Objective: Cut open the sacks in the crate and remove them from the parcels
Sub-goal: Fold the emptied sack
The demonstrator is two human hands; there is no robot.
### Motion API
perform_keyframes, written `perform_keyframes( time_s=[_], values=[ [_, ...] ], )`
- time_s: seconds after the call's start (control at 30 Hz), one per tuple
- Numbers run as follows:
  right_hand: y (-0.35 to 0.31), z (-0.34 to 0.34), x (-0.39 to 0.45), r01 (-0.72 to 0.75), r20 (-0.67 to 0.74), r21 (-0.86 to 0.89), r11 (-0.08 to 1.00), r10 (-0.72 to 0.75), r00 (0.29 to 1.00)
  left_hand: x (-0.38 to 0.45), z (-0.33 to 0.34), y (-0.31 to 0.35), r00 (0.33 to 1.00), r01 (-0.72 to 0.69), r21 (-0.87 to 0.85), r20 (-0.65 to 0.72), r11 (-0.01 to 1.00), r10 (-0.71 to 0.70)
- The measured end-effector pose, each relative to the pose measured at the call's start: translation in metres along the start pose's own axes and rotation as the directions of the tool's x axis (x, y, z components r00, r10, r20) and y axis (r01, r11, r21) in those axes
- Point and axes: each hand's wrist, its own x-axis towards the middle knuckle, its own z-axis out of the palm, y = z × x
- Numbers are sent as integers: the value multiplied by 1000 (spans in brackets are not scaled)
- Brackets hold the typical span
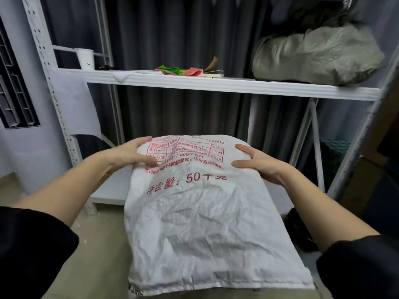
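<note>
A white woven sack with red printed text is held up in front of me, its far end raised and its near edge hanging low. My left hand grips the sack's far left corner, thumb on top. My right hand grips the far right corner the same way. The sack bulges as if something is inside, but its contents are hidden. No crate or cutting tool is in view.
A white metal rack stands ahead; its upper shelf carries a white cup, colourful papers and a grey stuffed bag. A low shelf board lies behind the sack. Dark curtains hang behind.
</note>
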Motion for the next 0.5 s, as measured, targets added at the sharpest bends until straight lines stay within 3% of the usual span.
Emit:
perform_keyframes(
  time_s=[0.1,0.2,0.27,0.37,0.43,0.5],
  values=[
    [-7,8,5,-17,-43,-314,949,4,999,1,3,-2,998,45,400,25,915,-60],
    [-11,18,13,-8,-80,-566,824,-45,996,15,6,-10,981,68,580,-187,812,52],
    [-11,24,17,12,-129,-684,729,-138,982,19,6,-13,921,135,694,-351,707,169],
    [-11,33,20,-41,-247,-840,541,-315,917,18,2,-12,838,194,799,-437,569,327],
    [-13,33,21,-118,-302,-867,483,-322,898,17,-3,-10,778,207,843,-450,496,439],
    [-14,32,24,-107,-291,-878,467,-342,894,17,-9,-10,733,237,816,-506,527,455]
  ],
)
